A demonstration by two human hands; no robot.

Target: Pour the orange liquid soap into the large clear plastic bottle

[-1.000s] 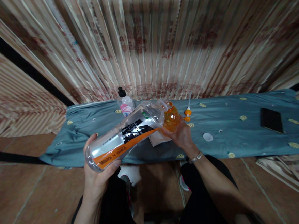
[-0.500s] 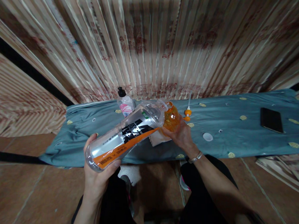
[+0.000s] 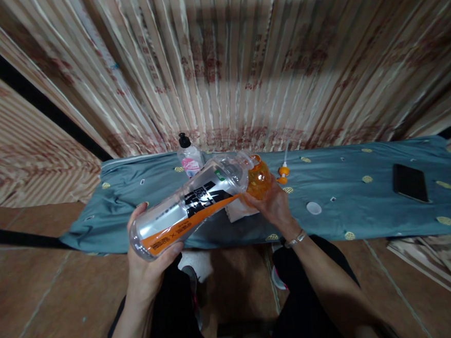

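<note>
My left hand point(image 3: 149, 264) is wrapped round the base of a large clear bottle point(image 3: 185, 208) with a silver, black and orange label. The bottle is tilted, its neck toward the upper right, against the mouth of an orange see-through bottle point(image 3: 258, 179). My right hand point(image 3: 276, 206) grips that orange bottle from its right side. Whether liquid passes between the two mouths is too small to tell. Beneath them lies a folded white cloth or tissue point(image 3: 240, 210). An orange pump head point(image 3: 283, 172) with a clear tube lies just right of the orange bottle.
A clear bottle with a black cap and pink label point(image 3: 190, 158) stands at the back. A white round lid point(image 3: 313, 208) and a dark phone-like object point(image 3: 410, 182) lie to the right on the blue-green cloth point(image 3: 351, 206). A striped curtain point(image 3: 218, 61) hangs behind.
</note>
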